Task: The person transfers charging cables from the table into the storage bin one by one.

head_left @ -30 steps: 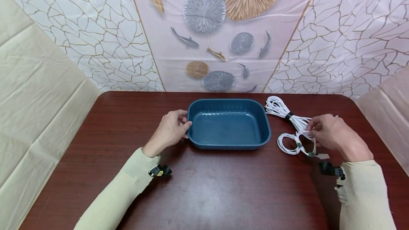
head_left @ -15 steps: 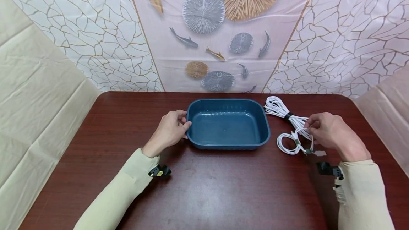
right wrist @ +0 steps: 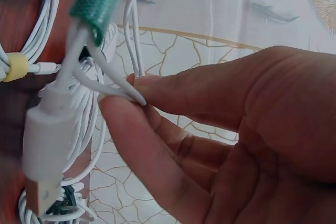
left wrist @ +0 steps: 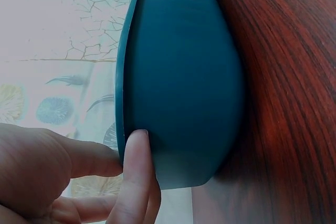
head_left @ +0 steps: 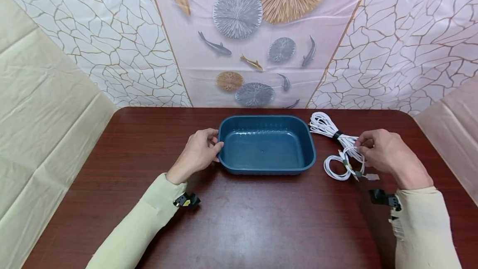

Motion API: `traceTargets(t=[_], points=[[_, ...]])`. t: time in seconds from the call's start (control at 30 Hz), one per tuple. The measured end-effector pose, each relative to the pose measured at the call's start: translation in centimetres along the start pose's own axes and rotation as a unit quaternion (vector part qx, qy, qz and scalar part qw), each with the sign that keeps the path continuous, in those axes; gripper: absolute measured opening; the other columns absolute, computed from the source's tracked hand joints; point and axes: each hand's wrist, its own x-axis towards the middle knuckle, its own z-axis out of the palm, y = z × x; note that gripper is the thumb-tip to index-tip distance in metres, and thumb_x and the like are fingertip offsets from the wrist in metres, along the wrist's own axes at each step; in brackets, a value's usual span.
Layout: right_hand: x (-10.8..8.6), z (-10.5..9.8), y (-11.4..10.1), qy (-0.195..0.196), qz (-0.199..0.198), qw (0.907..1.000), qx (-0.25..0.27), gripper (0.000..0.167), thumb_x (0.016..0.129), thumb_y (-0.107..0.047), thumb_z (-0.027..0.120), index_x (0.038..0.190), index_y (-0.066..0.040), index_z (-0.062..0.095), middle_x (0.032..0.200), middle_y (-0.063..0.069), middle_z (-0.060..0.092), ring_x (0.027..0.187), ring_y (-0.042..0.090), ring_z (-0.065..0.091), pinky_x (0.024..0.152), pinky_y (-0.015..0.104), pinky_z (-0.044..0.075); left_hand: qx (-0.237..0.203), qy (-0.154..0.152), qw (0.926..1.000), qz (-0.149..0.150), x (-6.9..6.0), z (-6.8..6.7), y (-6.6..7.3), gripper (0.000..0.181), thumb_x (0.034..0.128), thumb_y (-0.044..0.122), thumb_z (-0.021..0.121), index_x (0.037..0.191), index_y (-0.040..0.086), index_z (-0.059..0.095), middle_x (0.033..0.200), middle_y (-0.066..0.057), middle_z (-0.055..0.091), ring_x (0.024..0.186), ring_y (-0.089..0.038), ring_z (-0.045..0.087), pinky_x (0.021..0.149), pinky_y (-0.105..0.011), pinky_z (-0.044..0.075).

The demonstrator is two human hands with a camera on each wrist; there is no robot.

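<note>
The dark teal plastic tub [head_left: 265, 148] is rectangular with rounded corners and sits upright, open side up, on the table [head_left: 239, 219]. To its right, the white USB cable [right wrist: 69, 64] is pinched at a bend by the right hand [head_left: 390, 152], 2 green ties [right wrist: 97, 6] around its strands, its metal-tipped plug [right wrist: 50, 140] dangling.

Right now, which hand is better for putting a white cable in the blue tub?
Probably the right hand: its fingers pinch a white USB cable, while the left hand grips the blue tub.
</note>
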Motion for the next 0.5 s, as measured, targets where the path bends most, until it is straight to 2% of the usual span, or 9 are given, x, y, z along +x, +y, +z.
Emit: traceTargets(t=[0.27, 0.5], points=[[-0.14, -0.21, -0.24, 0.024, -0.004, 0.9996, -0.013, 0.013, 0.093, -0.008, 0.063, 0.1, 0.001, 0.069, 0.087, 0.016, 0.073, 0.065, 0.012, 0.066, 0.06, 0.027, 0.05, 0.0, 0.001, 0.9999, 0.015, -0.02, 0.0, 0.04, 0.041, 0.0994, 0.006, 0.064, 0.138, -0.006, 0.056, 0.099, -0.018, 0.064, 0.06, -0.011, 0.068, 0.064, -0.04, 0.067], [-0.22, -0.13, -0.52, 0.033, 0.001, 0.9994, -0.005, 0.015, 0.093, -0.009, 0.062, 0.1, 0.0, 0.07, 0.09, 0.017, 0.074, 0.066, 0.012, 0.066, 0.059, 0.027, 0.051, 0.004, 0.005, 0.9998, 0.021, 0.07, 0.05, 0.0, 0.04, 0.0992, 0.006, 0.064, 0.137, -0.006, 0.057, 0.097, -0.018, 0.065, 0.057, -0.01, 0.067, 0.06, -0.037, 0.066]])
